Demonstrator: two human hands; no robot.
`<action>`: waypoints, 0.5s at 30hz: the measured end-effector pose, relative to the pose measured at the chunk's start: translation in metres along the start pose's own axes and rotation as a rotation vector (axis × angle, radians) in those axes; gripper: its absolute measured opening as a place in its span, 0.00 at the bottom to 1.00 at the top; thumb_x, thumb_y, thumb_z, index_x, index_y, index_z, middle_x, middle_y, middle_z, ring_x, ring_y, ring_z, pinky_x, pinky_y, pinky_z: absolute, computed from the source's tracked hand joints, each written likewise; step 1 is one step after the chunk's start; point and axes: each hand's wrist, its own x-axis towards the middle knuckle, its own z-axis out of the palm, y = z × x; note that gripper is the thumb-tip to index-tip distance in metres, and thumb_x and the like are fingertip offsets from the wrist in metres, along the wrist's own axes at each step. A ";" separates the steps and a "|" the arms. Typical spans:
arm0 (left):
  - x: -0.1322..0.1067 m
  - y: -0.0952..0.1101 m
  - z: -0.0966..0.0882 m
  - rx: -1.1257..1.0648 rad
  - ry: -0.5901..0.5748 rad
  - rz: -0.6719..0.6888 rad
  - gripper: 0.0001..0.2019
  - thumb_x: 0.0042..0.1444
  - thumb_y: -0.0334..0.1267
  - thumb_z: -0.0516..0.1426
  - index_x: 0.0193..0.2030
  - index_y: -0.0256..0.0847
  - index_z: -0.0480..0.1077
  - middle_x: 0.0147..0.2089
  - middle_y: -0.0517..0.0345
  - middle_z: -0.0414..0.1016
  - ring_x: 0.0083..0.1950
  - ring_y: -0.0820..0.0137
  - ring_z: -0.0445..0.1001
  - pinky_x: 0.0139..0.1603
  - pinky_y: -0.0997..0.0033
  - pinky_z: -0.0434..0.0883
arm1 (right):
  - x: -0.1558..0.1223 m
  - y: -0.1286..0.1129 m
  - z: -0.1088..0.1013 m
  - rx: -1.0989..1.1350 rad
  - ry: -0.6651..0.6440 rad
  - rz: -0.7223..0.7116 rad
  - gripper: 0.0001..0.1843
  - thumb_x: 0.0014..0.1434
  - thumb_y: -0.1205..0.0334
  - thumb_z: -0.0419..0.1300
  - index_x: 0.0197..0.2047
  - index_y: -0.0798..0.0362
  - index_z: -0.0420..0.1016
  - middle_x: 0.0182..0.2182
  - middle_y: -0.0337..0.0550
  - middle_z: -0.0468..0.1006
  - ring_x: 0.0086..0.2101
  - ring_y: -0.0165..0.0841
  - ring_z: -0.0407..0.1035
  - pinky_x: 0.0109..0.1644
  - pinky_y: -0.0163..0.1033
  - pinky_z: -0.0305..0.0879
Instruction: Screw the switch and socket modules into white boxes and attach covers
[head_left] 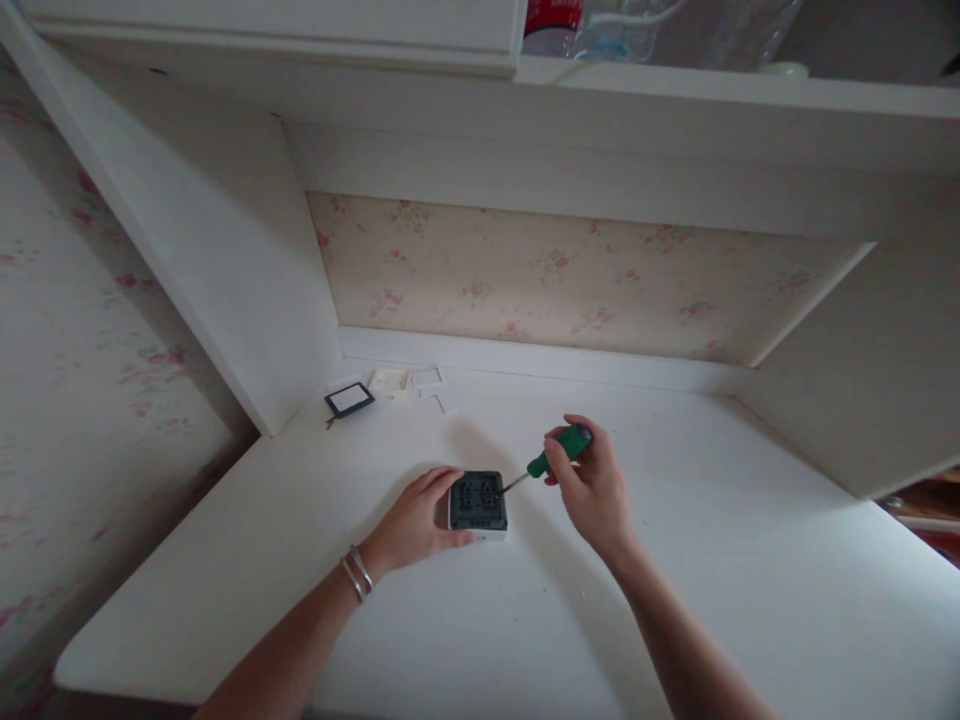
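A square wall socket [478, 498], with a black top and a white body, lies on the white desk [465, 650]. Its left side is gripped by my left hand [416, 520], fingers at the far edge and thumb at the near edge. My right hand [592, 480] is closed around the green handle of a screwdriver [559, 452]. The shaft slants down to the left, and its tip meets the right part of the socket's black face. Whether the tip sits in a screw is too small to tell.
Toward the back left lie a black-framed plate [349, 399], a white square box [390, 381] and thin white frames [428, 377]. Side panels [225, 250] flank the desk. Overhead, a shelf [675, 95] carries a red-labelled bottle [553, 22] and clear plastic items.
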 end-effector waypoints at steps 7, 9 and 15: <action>0.000 0.000 0.000 -0.006 0.008 0.032 0.38 0.45 0.52 0.65 0.62 0.45 0.59 0.62 0.49 0.61 0.62 0.56 0.60 0.65 0.56 0.58 | 0.024 -0.058 0.000 -0.667 -0.366 -0.247 0.15 0.61 0.60 0.50 0.51 0.52 0.62 0.43 0.46 0.74 0.32 0.33 0.69 0.36 0.38 0.61; -0.001 0.000 0.000 -0.010 0.011 0.034 0.38 0.45 0.51 0.65 0.62 0.44 0.59 0.62 0.49 0.60 0.62 0.57 0.60 0.65 0.56 0.58 | 0.031 -0.069 0.006 -0.796 -0.412 -0.278 0.13 0.62 0.54 0.50 0.45 0.52 0.64 0.39 0.46 0.75 0.32 0.34 0.69 0.34 0.37 0.58; -0.001 -0.001 0.000 -0.016 0.006 0.036 0.38 0.46 0.50 0.65 0.62 0.44 0.58 0.62 0.49 0.60 0.62 0.57 0.60 0.64 0.56 0.58 | 0.043 -0.091 0.012 -0.833 -0.733 -0.390 0.15 0.58 0.65 0.52 0.49 0.52 0.64 0.46 0.46 0.74 0.36 0.33 0.69 0.36 0.35 0.55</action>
